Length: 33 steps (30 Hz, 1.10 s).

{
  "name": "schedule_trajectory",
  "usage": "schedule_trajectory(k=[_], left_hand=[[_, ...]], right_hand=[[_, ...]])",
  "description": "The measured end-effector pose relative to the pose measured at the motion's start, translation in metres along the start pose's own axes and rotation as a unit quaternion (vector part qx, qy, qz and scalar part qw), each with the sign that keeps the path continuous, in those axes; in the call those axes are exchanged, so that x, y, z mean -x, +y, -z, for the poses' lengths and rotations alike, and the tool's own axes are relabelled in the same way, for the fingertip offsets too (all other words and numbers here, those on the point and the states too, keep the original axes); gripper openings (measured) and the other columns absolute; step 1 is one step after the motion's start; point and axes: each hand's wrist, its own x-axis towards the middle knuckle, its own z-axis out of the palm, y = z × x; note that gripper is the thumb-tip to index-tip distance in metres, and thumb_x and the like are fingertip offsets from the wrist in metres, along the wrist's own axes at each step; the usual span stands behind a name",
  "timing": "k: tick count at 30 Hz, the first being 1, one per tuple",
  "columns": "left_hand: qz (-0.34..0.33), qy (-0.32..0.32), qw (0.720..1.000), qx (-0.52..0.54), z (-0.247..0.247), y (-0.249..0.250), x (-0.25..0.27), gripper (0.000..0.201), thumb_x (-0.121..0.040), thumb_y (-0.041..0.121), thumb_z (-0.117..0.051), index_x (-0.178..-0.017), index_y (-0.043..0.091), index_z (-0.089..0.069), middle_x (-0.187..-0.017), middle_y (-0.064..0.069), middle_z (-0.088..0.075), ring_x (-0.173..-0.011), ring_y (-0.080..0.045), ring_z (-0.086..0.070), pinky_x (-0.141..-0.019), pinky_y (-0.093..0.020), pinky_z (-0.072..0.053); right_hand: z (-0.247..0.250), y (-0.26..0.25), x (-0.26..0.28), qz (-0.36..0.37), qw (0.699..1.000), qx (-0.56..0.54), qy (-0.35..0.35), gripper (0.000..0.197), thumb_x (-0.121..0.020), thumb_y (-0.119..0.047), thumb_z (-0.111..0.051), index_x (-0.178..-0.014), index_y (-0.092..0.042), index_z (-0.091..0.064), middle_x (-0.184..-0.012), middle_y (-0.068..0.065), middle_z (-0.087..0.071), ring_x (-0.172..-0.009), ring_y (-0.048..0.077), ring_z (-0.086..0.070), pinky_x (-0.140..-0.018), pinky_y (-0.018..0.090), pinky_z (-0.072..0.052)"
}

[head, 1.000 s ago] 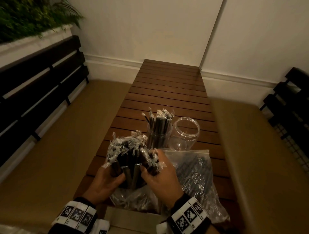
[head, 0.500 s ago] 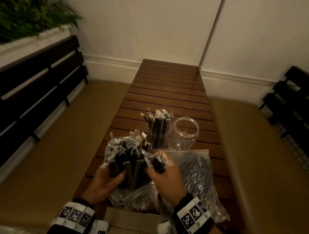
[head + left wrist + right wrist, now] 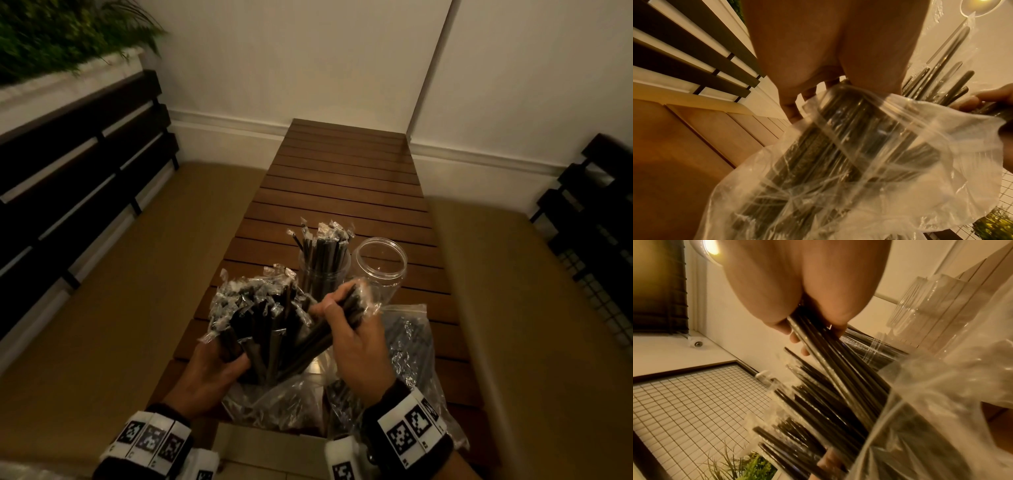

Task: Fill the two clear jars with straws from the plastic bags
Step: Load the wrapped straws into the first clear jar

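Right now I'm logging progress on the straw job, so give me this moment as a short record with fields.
left hand: grips the big bundle of wrapped black straws standing in the open plastic bag
right hand: pinches a few straws apart from the bundle
left jar: holds straws
right jar: empty
second bag: lies flat on the slatted table, straws inside

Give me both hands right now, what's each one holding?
Left hand: grips the big bundle of wrapped straws sticking out of the plastic bag.
Right hand: holds a smaller bunch of straws.
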Motion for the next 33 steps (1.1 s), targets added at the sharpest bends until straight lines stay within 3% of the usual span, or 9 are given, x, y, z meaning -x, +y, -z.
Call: schedule_trajectory(k=[2,5,11,16,20,22,25,28,33], left_hand=[[-0.002,0.003,1.0,0.006,-0.001,0.005,0.002,0.048,-0.075,0.062,-0.069,-0.092,0.016,-0.068,-0.093,-0.024,-0.068,-0.085,-0.035,-0.07,-0.075,-0.053,-0.058],[0.001,-0.005,1.0,0.008,-0.003,0.011,0.002,0.054,-0.067,0.071,-0.069,-0.091,0.023,-0.068,-0.096,-0.026,-0.067,-0.09,-0.047,-0.066,-0.08,-0.063,-0.054],[0.005,-0.009,1.0,0.006,-0.003,0.013,0.001,0.052,-0.064,0.072,-0.07,-0.094,0.03,-0.072,-0.099,-0.014,-0.072,-0.09,-0.029,-0.072,-0.078,-0.047,-0.061],[0.018,0.0,1.0,-0.022,0.001,0.009,0.001,0.025,-0.082,0.04,-0.074,-0.091,0.017,-0.071,-0.09,-0.017,-0.074,-0.083,-0.029,-0.073,-0.074,-0.051,-0.059],[0.02,-0.015,0.999,-0.023,-0.002,0.014,0.001,0.002,-0.086,0.021,-0.071,-0.088,0.023,-0.073,-0.089,-0.011,-0.075,-0.081,-0.024,-0.074,-0.072,-0.04,-0.062],[0.014,-0.014,1.0,-0.023,-0.004,0.015,0.0,0.022,-0.087,0.009,-0.066,-0.08,0.027,-0.074,-0.087,-0.009,-0.076,-0.078,-0.023,-0.075,-0.069,-0.032,-0.061],[0.022,-0.005,1.0,-0.021,-0.003,0.017,0.002,0.013,-0.082,0.038,-0.071,-0.079,0.025,-0.072,-0.087,-0.011,-0.075,-0.079,-0.025,-0.074,-0.07,-0.036,-0.061],[0.026,0.008,0.999,-0.035,0.001,0.011,0.003,0.045,-0.069,0.063,-0.072,-0.081,0.02,-0.071,-0.083,-0.017,-0.073,-0.079,-0.031,-0.072,-0.071,-0.049,-0.059],[0.012,-0.013,1.0,-0.025,-0.001,0.011,0.003,0.007,-0.086,0.011,-0.07,-0.082,0.015,-0.073,-0.086,-0.013,-0.075,-0.083,-0.025,-0.074,-0.075,-0.044,-0.06]], right_hand=[[0.001,-0.007,-0.004,0.005,1.0,-0.005,0.023,0.014,-0.101,-0.012,-0.052,-0.089,-0.021,-0.052,-0.083,0.009,-0.068,-0.087,0.023,-0.072,-0.08,0.03,-0.059],[0.003,-0.02,-0.012,0.021,0.998,-0.003,0.06,0.014,-0.102,-0.015,-0.05,-0.09,-0.021,-0.052,-0.071,-0.002,-0.065,-0.074,0.018,-0.067,-0.082,0.038,-0.058],[0.013,-0.05,-0.025,0.079,0.994,-0.008,0.079,0.02,-0.103,-0.016,-0.05,-0.088,-0.028,-0.057,-0.066,-0.005,-0.057,-0.064,0.019,-0.057,-0.073,0.051,-0.054],[0.025,-0.07,-0.032,0.102,0.991,-0.031,0.083,0.006,-0.101,-0.016,-0.052,-0.096,-0.015,-0.054,-0.066,-0.007,-0.06,-0.063,0.011,-0.061,-0.067,0.029,-0.056],[0.038,-0.088,-0.043,0.116,0.986,-0.035,0.115,0.014,-0.09,-0.033,-0.056,-0.096,-0.021,-0.054,-0.064,-0.01,-0.063,-0.062,0.011,-0.064,-0.065,0.028,-0.057],[0.042,-0.095,-0.052,0.124,0.982,-0.04,0.136,0.019,-0.086,-0.039,-0.058,-0.095,-0.023,-0.054,-0.063,-0.01,-0.061,-0.06,0.009,-0.061,-0.063,0.028,-0.055],[0.044,-0.099,-0.067,0.144,0.974,-0.045,0.169,0.008,-0.091,-0.035,-0.061,-0.09,-0.028,-0.055,-0.062,-0.011,-0.061,-0.059,0.007,-0.058,-0.066,0.032,-0.052],[0.043,-0.097,-0.085,0.168,0.963,-0.031,0.208,0.012,-0.1,-0.022,-0.056,-0.091,-0.029,-0.054,-0.062,-0.011,-0.06,-0.059,0.007,-0.058,-0.066,0.031,-0.053],[0.037,-0.086,-0.117,0.18,0.958,-0.01,0.223,0.005,-0.101,-0.022,-0.056,-0.098,-0.021,-0.052,-0.073,-0.006,-0.058,-0.062,0.007,-0.06,-0.066,0.024,-0.054]])
